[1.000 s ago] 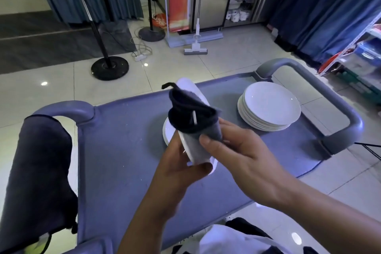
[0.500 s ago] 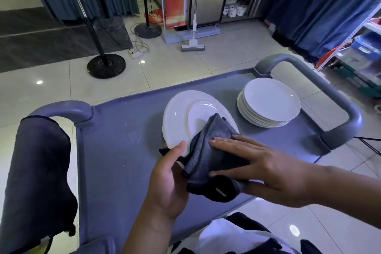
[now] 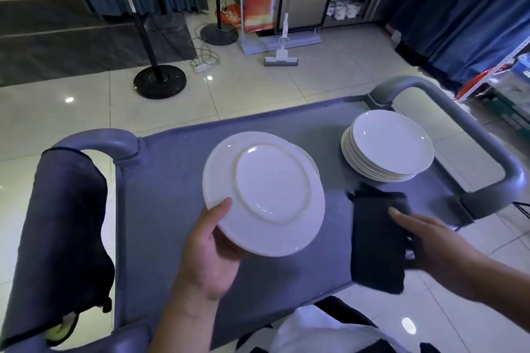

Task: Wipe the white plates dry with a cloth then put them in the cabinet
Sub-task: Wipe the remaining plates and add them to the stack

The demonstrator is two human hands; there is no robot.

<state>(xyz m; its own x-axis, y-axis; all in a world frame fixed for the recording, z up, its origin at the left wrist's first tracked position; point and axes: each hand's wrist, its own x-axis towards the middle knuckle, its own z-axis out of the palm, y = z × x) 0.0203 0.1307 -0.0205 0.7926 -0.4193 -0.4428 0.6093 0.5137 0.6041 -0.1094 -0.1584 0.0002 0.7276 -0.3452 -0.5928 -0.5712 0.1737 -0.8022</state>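
Being held underside-up above the cart [image 3: 160, 209], the white plate [image 3: 263, 195] is being pinched at its near rim by the left hand [image 3: 209, 255], while the dark cloth [image 3: 375, 241] is being gripped by the right hand [image 3: 430, 241] just beside it. The foot ring is probably best being wiped in circles, with the rim kept firmly supported.

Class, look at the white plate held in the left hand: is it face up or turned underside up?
Underside up. The round white ceramic plate shows its raised foot ring toward the camera, while the left hand grips its near rim.
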